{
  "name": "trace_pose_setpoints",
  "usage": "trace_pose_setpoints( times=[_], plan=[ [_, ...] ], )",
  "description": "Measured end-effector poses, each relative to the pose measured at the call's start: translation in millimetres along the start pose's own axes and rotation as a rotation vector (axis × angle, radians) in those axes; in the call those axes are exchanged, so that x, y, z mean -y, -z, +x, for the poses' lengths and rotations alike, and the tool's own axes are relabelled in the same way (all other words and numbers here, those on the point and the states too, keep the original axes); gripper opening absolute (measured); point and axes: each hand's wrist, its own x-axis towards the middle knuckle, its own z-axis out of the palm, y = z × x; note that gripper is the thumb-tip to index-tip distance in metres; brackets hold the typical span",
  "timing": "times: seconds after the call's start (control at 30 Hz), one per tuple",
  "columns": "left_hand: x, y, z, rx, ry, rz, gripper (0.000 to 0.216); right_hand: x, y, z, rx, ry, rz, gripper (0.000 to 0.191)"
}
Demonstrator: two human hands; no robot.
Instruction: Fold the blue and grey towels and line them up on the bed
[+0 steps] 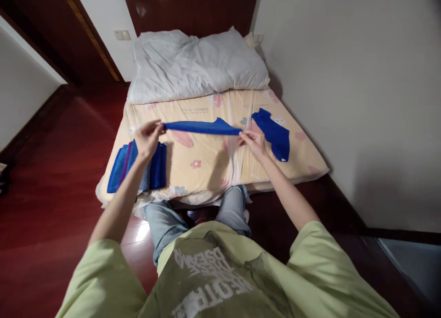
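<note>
A strip of blue cloth [200, 127] is stretched level above the bed, with a small peak on its upper edge. My left hand [149, 136] pinches its left end, and my right hand [253, 141] pinches its right end. Below and beside my left hand is a row of folded cloths [158, 169] in blues and purple, partly covered by my forearm. To the right of my right hand, another blue cloth [274, 136] lies loosely on the bed, showing a small white spot near its lower end.
The bed's mattress [196, 180] has a cream flowered cover. A white quilt or pillow [196, 68] lies against the dark headboard [189, 8]. A white wall [361, 102] borders the right side, and dark red floor [62, 180] extends on the left.
</note>
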Motion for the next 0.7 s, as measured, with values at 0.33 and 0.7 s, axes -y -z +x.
trace_pose_setpoints(
  times=[0.33, 0.7],
  plan=[
    [176.3, -10.5, -223.0, 0.227, 0.632, 0.232, 0.053, -181.6, -41.2, -162.7, 0.087, -0.624, -0.049, 0.051],
    [192.7, -4.2, -218.8, 0.384, 0.607, 0.411, 0.04, -199.8, -30.7, -163.8, -0.043, -0.772, -0.042, 0.041]
  ],
)
